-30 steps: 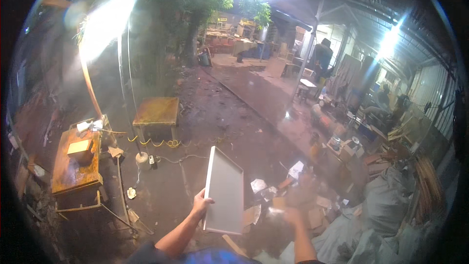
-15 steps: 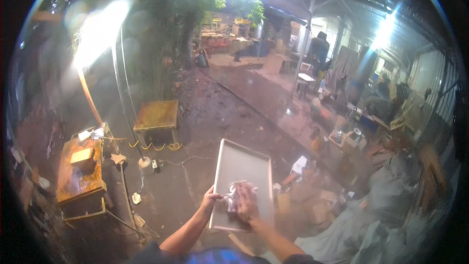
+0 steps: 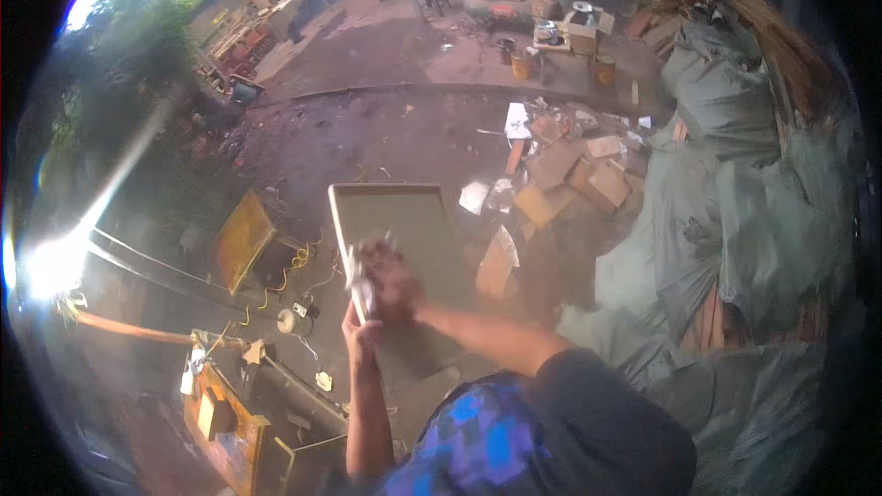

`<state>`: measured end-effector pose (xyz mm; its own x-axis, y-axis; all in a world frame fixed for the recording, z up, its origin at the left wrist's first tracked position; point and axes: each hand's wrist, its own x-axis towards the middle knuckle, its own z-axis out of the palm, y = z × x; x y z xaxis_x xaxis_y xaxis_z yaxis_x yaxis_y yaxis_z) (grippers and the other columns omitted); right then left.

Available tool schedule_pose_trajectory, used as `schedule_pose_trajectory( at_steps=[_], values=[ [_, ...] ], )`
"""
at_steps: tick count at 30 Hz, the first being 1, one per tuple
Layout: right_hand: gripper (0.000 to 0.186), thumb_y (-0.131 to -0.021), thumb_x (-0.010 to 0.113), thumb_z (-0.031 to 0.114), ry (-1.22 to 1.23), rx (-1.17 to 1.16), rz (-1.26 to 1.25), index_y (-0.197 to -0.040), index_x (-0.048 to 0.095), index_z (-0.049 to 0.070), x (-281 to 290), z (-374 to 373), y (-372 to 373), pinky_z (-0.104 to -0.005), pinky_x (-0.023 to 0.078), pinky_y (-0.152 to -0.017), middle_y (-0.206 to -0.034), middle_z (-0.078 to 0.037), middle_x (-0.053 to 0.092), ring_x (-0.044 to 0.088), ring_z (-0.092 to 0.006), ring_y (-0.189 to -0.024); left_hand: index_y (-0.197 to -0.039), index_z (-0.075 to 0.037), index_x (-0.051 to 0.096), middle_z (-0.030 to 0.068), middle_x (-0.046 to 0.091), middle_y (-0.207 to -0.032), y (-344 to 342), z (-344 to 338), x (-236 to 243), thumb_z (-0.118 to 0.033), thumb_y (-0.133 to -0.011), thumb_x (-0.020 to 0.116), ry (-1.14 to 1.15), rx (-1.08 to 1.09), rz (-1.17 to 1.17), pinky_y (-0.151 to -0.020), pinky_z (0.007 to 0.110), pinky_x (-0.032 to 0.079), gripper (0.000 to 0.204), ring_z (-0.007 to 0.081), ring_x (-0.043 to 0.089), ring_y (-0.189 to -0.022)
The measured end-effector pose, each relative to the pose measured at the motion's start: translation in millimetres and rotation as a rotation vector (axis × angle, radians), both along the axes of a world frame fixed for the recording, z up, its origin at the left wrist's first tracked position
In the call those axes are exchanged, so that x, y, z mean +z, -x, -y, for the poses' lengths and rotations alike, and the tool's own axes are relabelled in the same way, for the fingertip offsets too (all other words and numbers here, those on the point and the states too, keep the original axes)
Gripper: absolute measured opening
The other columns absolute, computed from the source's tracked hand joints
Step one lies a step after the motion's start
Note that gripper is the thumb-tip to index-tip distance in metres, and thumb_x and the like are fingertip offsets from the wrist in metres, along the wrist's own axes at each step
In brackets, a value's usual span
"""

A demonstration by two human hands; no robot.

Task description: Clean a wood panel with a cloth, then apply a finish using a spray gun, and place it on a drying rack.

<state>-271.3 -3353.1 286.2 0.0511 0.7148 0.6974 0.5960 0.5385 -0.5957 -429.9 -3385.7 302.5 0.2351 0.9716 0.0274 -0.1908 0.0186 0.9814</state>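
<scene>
A shallow rectangular tray-like panel (image 3: 427,230) with a pale raised rim and a grey face is held in front of me, tilted. My left hand (image 3: 360,329) grips its left rim near the lower corner, fingers partly hidden behind it. My right hand (image 3: 393,287), smeared by motion, is over the left part of the face with a crumpled whitish cloth (image 3: 360,289) under its fingers. The cloth reaches the left rim, just above my left hand.
At the lower left stands a wooden table (image 3: 234,445) with a small block on it. A yellowish stool-like table (image 3: 243,243) lies beyond, near a yellow cord (image 3: 299,259). Cardboard scraps (image 3: 551,165) litter the ground at right, beside large grey sacks (image 3: 680,220).
My view has swung right and down. My right hand has wiped the cloth from the middle of the panel to its left rim. My left hand keeps its hold.
</scene>
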Motion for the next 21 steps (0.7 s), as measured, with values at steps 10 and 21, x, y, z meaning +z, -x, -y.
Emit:
schedule_pose_trajectory(
  at_steps=[10,21],
  values=[
    [0.061,-0.092,0.053,0.03,0.011,-0.036,-0.102,-0.149,0.038,0.013,56,-87,-64,-0.0551,0.02,-0.116,-0.148,-0.022,0.038,0.031,-0.0442,-0.139,-0.131,0.004,0.052,0.006,0.065,-0.107,-66,-66,47,-0.008,-0.063,0.061,-0.058,-0.036,-0.075,-0.077,0.026,0.05,0.069,0.0149,0.063,-0.091],
    [0.049,-0.086,0.061,0.027,0.065,-0.364,0.021,-0.129,0.058,0.004,37,-268,-246,-0.0528,0.035,-0.107,-0.129,-0.023,0.047,0.044,-0.0402,-0.122,-0.136,0.007,0.049,0.0091,0.064,-0.117,-190,-257,18,-0.009,-0.056,0.059,-0.005,-0.328,-0.121,-0.092,0.03,0.047,0.082,0.0181,0.061,-0.106]
  ],
)
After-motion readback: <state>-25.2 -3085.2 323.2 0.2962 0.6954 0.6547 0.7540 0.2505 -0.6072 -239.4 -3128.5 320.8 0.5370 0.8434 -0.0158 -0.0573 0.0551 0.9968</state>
